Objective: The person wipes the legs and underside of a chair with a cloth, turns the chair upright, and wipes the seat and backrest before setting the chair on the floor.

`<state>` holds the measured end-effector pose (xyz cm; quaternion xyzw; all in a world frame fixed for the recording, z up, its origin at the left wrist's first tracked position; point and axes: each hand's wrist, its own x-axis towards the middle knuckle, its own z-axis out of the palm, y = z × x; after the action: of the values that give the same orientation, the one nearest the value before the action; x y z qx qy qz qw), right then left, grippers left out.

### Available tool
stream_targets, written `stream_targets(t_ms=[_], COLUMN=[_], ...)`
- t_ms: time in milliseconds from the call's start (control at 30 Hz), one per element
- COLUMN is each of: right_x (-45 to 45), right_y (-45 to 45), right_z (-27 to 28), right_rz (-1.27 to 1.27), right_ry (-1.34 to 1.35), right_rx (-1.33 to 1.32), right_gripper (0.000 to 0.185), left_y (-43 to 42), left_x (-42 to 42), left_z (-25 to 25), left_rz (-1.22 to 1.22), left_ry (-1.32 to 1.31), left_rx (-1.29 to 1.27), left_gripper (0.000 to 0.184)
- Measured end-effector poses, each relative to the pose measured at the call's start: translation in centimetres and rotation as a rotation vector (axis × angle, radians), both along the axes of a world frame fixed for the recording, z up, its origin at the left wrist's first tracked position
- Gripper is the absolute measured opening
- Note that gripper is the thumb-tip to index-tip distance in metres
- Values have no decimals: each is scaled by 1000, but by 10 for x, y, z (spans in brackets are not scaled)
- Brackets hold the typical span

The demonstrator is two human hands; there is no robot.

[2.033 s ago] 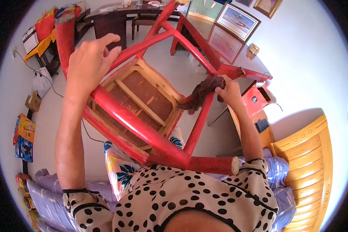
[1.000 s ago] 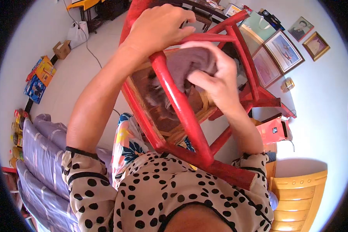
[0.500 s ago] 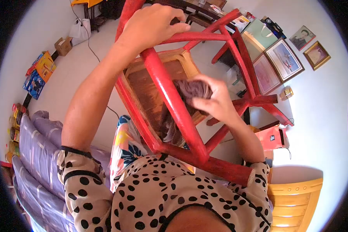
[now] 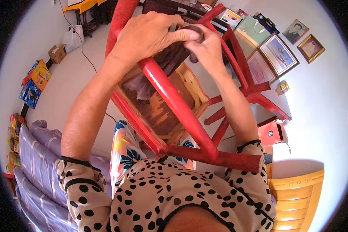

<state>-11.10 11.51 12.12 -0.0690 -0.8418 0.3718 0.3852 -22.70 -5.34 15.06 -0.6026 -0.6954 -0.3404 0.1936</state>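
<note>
A red wooden chair (image 4: 174,104) is tipped over in front of my body, showing the bare wood and worn brown underside of its seat (image 4: 158,116). My left hand (image 4: 149,36) is closed over a red bar near the top of the frame, its thumb reaching toward the other hand. My right hand (image 4: 207,48) pinches a dark brown cloth (image 4: 170,58) close to the left thumb, against the upper bar. The cloth hangs down behind the bars across part of the seat's underside. The fingers of my left hand are partly hidden behind the bar.
A purple-covered sofa (image 4: 42,158) is at the left, with a yellow wooden chair back (image 4: 297,193) at lower right. Framed pictures (image 4: 278,52) lean on the right wall beside a red bag (image 4: 272,133). A cable (image 4: 89,58) crosses the floor.
My right hand has moved up with the cloth, from the seat's underside to the upper bar beside my left hand. The chair has tilted slightly; my left hand keeps its hold.
</note>
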Motion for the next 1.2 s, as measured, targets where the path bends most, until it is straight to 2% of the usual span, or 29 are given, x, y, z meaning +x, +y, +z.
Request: stream_targets(t_ms=[67, 133, 167, 267, 333, 433, 767, 867, 900, 1000, 1100, 1200], right_x=[-3, -3, -2, 17, 37, 58, 137, 173, 180, 189, 204, 220], right_y=[37, 75, 102, 149, 198, 205, 165, 170, 165, 147, 148, 152], right_z=[-3, -3, -6, -2, -15, -17, -30, -45, -48, -53, -62, -73], right_rz=[-107, -308, -456, -745, -825, -933, -827, -769, -692, -708, -728, -688], right_ry=[65, 27, -36, -233, -245, -281, -576, -584, -494, -619, -578, -398], right_rx=[84, 235, 379, 514, 532, 461, 705, 637, 698, 706, 590, 495], right_gripper=[31, 34, 37, 39, 41, 42, 41, 42, 40, 40, 39, 34], left_y=[-3, 1, 1, -2, -2, 1, 2, 1, 1, 1, 1, 3], left_x=[0, -4, -4, 1, 1, -2, -3, -3, -3, 0, -1, -4], left_z=[0, -7, -7, -8, -9, -10, -10, -8, -8, -8, -6, -10], left_rz=[42, 29, 10, 16, 33, 50, 159, 175, 180, 151, 145, 110], left_ry=[46, 94, 82, 93, 104, 114, 162, 156, 152, 141, 124, 138], left_rx=[-55, 17, 24, 70, 90, 96, 108, 70, 53, 77, 51, 119], left_gripper=[58, 51, 49, 44, 42, 41, 40, 40, 40, 40, 40, 40])
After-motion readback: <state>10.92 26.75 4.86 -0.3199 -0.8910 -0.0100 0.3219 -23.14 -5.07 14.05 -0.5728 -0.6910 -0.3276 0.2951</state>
